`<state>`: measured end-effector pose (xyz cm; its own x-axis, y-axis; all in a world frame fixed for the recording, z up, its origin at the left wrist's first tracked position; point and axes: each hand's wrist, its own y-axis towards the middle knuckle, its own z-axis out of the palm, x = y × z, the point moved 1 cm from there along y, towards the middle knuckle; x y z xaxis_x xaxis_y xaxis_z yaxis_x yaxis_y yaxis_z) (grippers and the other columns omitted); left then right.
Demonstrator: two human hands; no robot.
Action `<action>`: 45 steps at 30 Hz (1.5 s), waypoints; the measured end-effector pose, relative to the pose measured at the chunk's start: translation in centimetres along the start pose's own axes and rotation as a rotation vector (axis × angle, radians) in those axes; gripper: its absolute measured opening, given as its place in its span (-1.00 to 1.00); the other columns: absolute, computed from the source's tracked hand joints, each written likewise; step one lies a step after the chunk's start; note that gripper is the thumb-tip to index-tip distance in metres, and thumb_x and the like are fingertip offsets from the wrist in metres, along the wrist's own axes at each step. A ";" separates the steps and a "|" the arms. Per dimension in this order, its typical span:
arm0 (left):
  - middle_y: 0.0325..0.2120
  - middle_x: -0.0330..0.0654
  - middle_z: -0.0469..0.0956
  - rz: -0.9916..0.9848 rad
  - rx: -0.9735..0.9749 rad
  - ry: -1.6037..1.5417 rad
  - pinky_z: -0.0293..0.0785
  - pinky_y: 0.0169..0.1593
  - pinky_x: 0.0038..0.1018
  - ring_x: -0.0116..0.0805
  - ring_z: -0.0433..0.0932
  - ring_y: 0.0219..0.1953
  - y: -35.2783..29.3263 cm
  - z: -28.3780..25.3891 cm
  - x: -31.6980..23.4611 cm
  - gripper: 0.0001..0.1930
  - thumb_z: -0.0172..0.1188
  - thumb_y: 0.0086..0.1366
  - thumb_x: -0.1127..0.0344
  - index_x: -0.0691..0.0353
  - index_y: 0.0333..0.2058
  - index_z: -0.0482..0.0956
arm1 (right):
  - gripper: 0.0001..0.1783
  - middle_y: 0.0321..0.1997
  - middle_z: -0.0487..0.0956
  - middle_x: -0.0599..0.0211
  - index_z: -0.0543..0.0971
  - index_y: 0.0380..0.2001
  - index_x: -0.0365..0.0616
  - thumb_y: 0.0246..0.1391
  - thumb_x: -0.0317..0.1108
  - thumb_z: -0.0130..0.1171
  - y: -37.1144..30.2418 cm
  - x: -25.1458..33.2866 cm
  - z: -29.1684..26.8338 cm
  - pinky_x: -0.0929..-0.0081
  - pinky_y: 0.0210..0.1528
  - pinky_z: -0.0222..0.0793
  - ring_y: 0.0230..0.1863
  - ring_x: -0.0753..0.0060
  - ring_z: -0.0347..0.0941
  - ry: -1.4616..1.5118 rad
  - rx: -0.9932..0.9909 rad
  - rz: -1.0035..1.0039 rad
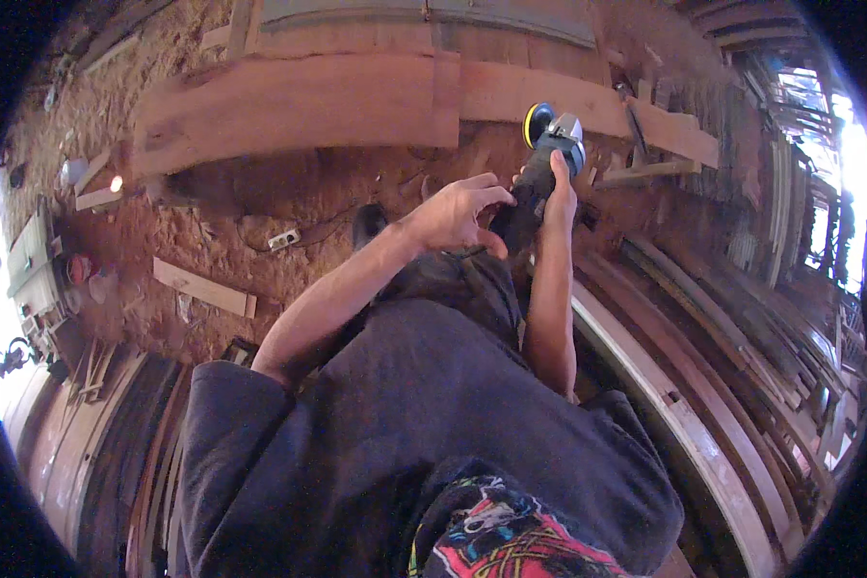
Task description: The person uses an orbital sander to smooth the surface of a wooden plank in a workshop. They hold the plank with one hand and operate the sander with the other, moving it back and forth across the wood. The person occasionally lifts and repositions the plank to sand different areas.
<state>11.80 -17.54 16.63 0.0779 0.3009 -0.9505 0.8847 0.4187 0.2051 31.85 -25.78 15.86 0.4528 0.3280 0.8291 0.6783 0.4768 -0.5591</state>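
Note:
An angle grinder (522,212) with a dark body, a silver gear head and a yellow-rimmed round pad (537,125) is held in front of me. My right hand (561,188) wraps its body from the right, with the thumb lying along the top close to the head. On the other side, my left hand (458,214) curves in a C shape beside the rear of the body, thumb and fingers apart. Its fingertips reach the tool's edge; whether they press on it is unclear. The pad points away from me, toward the planks.
A wide reddish plank (299,101) lies raised beyond my hands, a second plank (588,101) to its right. On the dirt floor are a white power strip (284,239) with a cord and a loose board (204,287). Stacked timber (694,385) runs along my right, more boards (96,453) along my left.

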 end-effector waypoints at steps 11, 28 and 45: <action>0.04 -0.01 0.48 -0.020 0.003 0.109 0.59 0.12 -0.14 0.02 0.58 0.07 1.3 1.3 0.5 -0.15 0.61 0.03 0.08 0.26 0.22 0.36 | -0.43 -0.35 0.68 0.17 0.61 -0.16 -0.25 0.23 0.15 0.29 0.8 0.7 0.2 0.28 -0.30 0.62 -0.40 0.20 0.66 0.209 0.064 0.014; -0.12 0.23 0.66 -0.735 -0.056 0.172 0.60 0.03 -0.01 0.20 0.65 0.02 15.9 9.9 7.2 -0.13 0.52 0.10 -0.16 0.39 0.12 0.31 | -0.31 -0.21 0.62 0.17 0.53 0.08 -0.30 0.17 0.10 0.41 17.8 3.8 -2.6 0.18 -0.14 0.62 -0.22 0.17 0.62 0.168 0.150 0.072; 0.00 0.14 0.62 -0.842 -0.548 0.272 0.57 0.10 -0.19 0.01 0.65 0.03 9.8 2.8 7.8 -0.38 0.46 0.23 0.21 0.34 0.17 0.42 | -0.36 -0.28 0.73 -0.03 0.64 -0.17 -0.29 -0.30 -0.08 0.58 35.6 3.7 -5.9 0.02 -0.13 0.58 -0.22 -0.13 0.70 -0.954 0.125 -0.509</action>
<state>22.35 -13.47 10.58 -0.6343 -0.1146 -0.7646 0.2692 0.8943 -0.3573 61.09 -12.41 -0.93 -0.5368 0.5410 0.6475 0.5714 0.7977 -0.1928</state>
